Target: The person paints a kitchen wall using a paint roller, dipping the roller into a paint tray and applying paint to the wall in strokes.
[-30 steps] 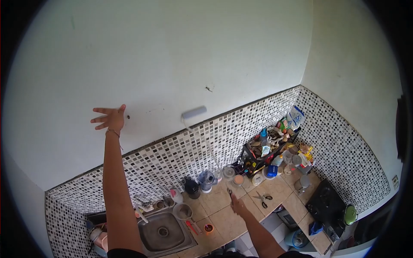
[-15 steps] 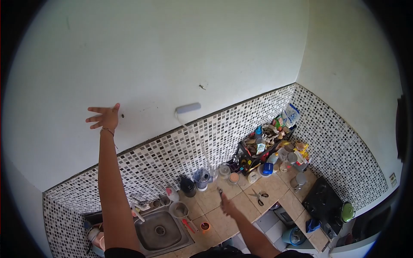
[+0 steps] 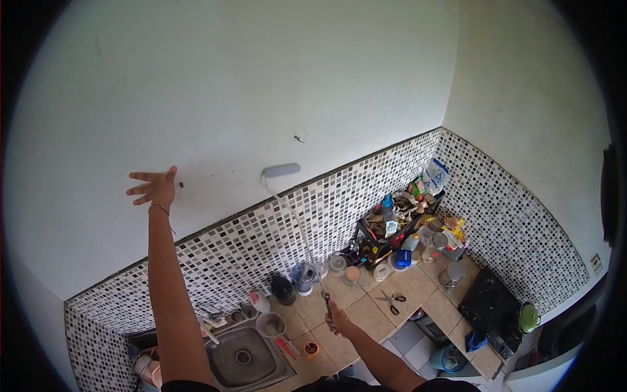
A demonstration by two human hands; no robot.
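My left hand rests on the pale wall with its fingers spread, holding nothing. Just to its right is a small dark hole in the wall. Closed around the dark handle of a paint roller, my right hand is above the tiled counter. The roller's long thin rod runs up past the mosaic tiles. Its grey cylindrical sleeve lies against the wall just above the tile edge, below a small fitting that sticks out.
A metal sink lies at lower left. Along the counter stand a black jug, a blender, several jars, scissors and a black crate full of items. A black stove is on the right.
The view has tilted slightly, so the wall appears lower. My right hand has shifted a little down and left with the roller's handle. My left hand keeps its place beside the hole.
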